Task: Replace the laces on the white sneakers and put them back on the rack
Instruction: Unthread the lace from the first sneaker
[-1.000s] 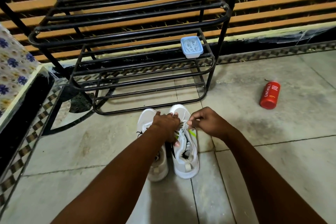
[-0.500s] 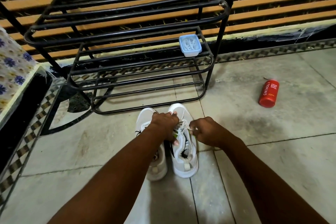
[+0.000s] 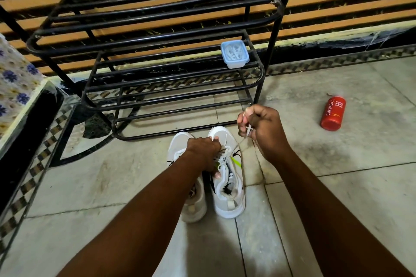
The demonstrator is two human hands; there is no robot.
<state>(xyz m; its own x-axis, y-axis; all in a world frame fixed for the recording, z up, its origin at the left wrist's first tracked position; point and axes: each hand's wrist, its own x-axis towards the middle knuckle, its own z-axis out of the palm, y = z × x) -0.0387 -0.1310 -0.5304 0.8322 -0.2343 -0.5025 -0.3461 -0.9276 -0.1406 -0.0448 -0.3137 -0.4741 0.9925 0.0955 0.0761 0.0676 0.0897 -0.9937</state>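
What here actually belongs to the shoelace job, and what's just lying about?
For the job: two white sneakers; thin white lace, pinched by the right hand; left hand, gripping one sneaker; black metal rack; small blue-rimmed plastic tub, apparently holding laces.
Lying about: red cylindrical body-wash bottle on the floor tiles; flowered cloth at the left.

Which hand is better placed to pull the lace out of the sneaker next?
Right. The right hand pinches the lace, which runs taut from the sneaker up to it. The left hand grips the sneaker's upper and seems to steady it.
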